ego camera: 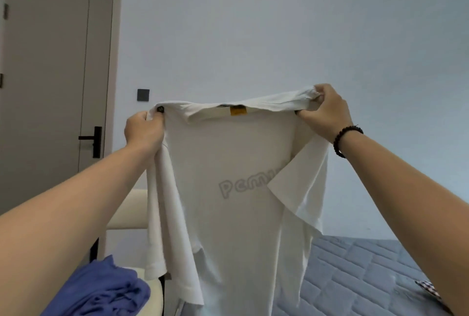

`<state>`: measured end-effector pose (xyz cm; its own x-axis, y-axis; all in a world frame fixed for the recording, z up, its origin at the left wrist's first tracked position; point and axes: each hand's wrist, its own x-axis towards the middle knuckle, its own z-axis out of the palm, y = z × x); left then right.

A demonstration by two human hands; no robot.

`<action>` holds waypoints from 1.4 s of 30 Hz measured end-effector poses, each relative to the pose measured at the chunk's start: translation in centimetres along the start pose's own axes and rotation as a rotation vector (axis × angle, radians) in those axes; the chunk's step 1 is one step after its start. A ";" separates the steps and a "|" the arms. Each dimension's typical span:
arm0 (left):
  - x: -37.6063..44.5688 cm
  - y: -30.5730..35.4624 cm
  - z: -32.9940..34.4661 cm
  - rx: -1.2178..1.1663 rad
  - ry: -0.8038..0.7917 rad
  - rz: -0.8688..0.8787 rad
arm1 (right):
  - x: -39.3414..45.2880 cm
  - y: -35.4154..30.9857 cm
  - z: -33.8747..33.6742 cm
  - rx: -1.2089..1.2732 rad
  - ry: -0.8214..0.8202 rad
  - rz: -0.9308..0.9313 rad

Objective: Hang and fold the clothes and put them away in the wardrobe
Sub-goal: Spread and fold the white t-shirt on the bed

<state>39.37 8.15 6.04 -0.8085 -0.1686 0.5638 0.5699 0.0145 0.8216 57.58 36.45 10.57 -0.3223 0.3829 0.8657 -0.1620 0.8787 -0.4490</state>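
I have the white shirt [228, 188] held up in front of the far wall, left hand [143, 129] and right hand [323, 110] each gripping a shoulder. It isn't folded yet; a blue garment [101, 290] waits near left on the bed [355, 277].

So we've got a white shirt [238, 188] with faint grey lettering across it and a yellow tag [238, 110] at the collar, plus one dark button [160, 109] around 9 o'clock. Blue clothes [101, 290] at 7 o'clock. The mattress [368, 277] is grey-blue with a quilted brick pattern. We also see a dark beaded bracelet [345, 138], a taupe door [45, 74] with a black handle [94, 140], and a pale blue-grey wall [279, 23].
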 end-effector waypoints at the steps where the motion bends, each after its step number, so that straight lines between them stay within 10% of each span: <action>1: 0.3 0.9 -0.2 -0.007 0.021 0.020 | 0.3 -0.2 -0.8 -0.035 0.009 -0.084; 9: -0.6 4.8 -0.7 0.230 0.108 0.228 | 0.6 0.2 -3.9 -0.191 0.297 -0.234; 16: -3.2 -2.3 0.1 0.655 -0.063 0.376 | -4.5 5.0 -4.5 -0.176 0.019 0.194; 28: -2.2 -14.2 8.8 0.749 -0.621 -0.099 | -7.6 18.0 4.4 0.011 -0.448 0.764; 42: 6.3 -35.7 29.9 0.515 -0.576 -0.238 | -3.7 39.1 26.0 -0.031 -0.232 0.715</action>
<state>9.52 36.00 -17.19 -0.9285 0.3076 0.2081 0.3469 0.5183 0.7816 28.14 62.01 -15.94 -0.5276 0.7966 0.2951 0.1855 0.4471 -0.8750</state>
